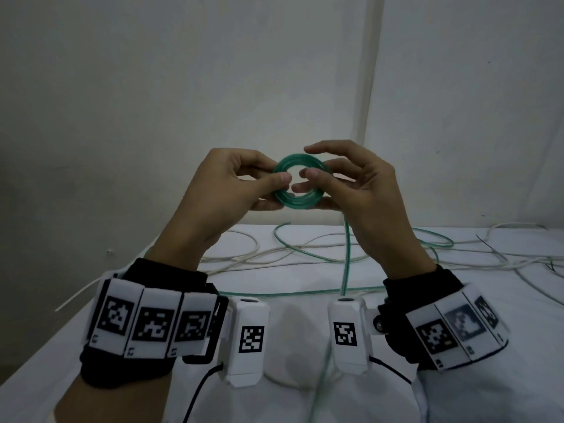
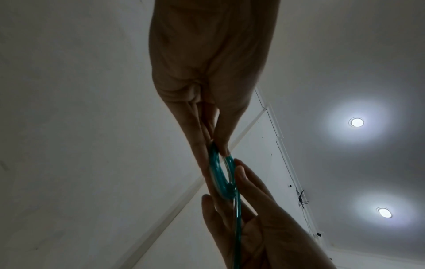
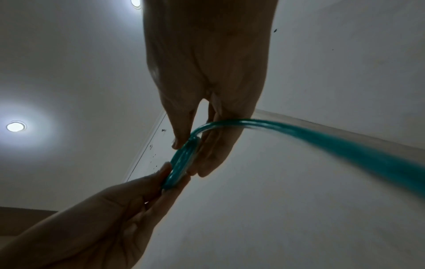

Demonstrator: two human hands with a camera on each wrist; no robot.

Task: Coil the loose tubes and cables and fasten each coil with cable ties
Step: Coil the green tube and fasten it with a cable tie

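A small coil of green tube (image 1: 300, 200) is held up above the table between both hands. My left hand (image 1: 279, 178) pinches the coil's left side between thumb and fingers. My right hand (image 1: 317, 176) has its thumb on the coil's right side with fingers behind it, and the index finger is lifted above. The loose tail of the tube (image 1: 346, 254) hangs from the coil to the table and loops there. The left wrist view shows the coil (image 2: 222, 174) edge-on between the fingertips. In the right wrist view the coil (image 3: 181, 163) shows, and the tail (image 3: 345, 145) is blurred.
Several loose white cables (image 1: 244, 257) lie tangled with the green tube across the far half of the white table (image 1: 45, 346), more at the right (image 1: 518, 261). A plain wall stands right behind the table. Black wires run from the wrist cameras near me.
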